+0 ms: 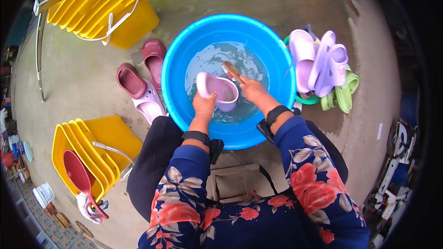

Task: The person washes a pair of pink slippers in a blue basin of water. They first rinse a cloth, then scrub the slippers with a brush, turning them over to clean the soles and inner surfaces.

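Note:
A big round blue basin stands in front of me, with cloudy water in its bottom. Over the water my left hand grips a pale lilac clog by its edge, its opening facing up. My right hand is closed around a wooden-backed scrub brush, held just above and beside the clog. The brush's bristles are mostly hidden, and I cannot tell whether they touch the clog.
Left of the basin lie dark red clogs and a pink clog. Lilac slippers and green sandals are piled at the right. Stacked yellow buckets stand far left; more yellow buckets, holding a red ladle, lie near left.

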`<state>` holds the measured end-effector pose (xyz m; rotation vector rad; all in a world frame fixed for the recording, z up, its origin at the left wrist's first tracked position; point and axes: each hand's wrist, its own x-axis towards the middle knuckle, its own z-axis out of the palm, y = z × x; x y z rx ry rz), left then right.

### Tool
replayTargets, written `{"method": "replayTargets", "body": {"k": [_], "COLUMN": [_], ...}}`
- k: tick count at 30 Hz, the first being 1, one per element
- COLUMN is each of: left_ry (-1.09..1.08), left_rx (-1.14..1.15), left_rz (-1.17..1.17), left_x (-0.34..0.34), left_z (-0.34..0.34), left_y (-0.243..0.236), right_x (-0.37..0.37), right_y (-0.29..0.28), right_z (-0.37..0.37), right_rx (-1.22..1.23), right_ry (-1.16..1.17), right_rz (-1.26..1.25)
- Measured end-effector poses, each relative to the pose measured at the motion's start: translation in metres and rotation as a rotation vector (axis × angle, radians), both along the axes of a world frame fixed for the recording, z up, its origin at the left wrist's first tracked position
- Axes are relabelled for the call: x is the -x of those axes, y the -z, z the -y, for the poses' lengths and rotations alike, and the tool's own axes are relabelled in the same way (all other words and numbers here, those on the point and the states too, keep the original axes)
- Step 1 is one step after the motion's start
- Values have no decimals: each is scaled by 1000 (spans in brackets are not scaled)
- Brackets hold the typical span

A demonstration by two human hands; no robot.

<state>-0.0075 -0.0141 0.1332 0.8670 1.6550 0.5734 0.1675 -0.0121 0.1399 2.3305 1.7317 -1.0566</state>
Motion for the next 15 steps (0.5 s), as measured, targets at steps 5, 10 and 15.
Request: {"method": "replayTargets", "body": {"k": [5, 10, 15], "left_ry": [-173, -267, -211], "left_rx": [302, 376, 315], "left_rz": [376, 612, 607], "left_x": [26, 8, -4], "left_z": [-2, -3, -8], "left_y": [25, 51, 53], "right_x": [-23, -15, 11], "right_y": [37, 6, -54], "right_z": [13, 34, 63], "right_rx": [250, -144, -113], "right_ry": [223, 212, 28], "right_rz": [89, -236, -407]}}
